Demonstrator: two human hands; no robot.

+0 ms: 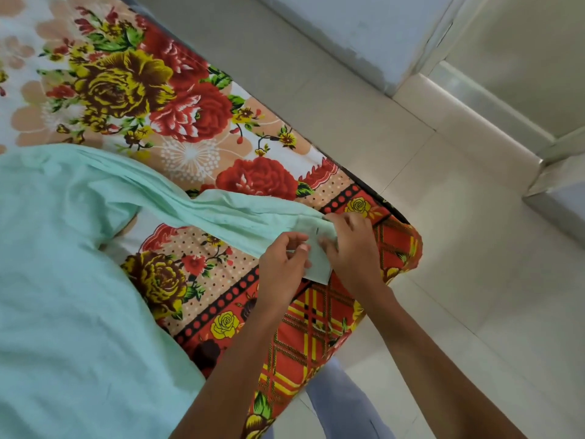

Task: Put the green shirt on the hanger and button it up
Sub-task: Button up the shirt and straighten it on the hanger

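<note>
The pale green shirt (63, 280) lies spread on the bed, its body filling the left of the head view. One long sleeve (228, 213) stretches right toward the bed's corner. At the sleeve's end, my left hand (283, 267) pinches one side of the cuff (318, 264) and my right hand (351, 245) pinches the other, fingers closed on the cloth. A small dark mark, maybe a buttonhole, shows on the cuff between my hands. No hanger is in view.
The bed wears a floral sheet (177, 106) with red and yellow roses and a plaid border (316, 327) hanging over its corner. Pale floor tiles (459, 280) lie to the right. A wall base and doorway step (474, 128) stand at the upper right.
</note>
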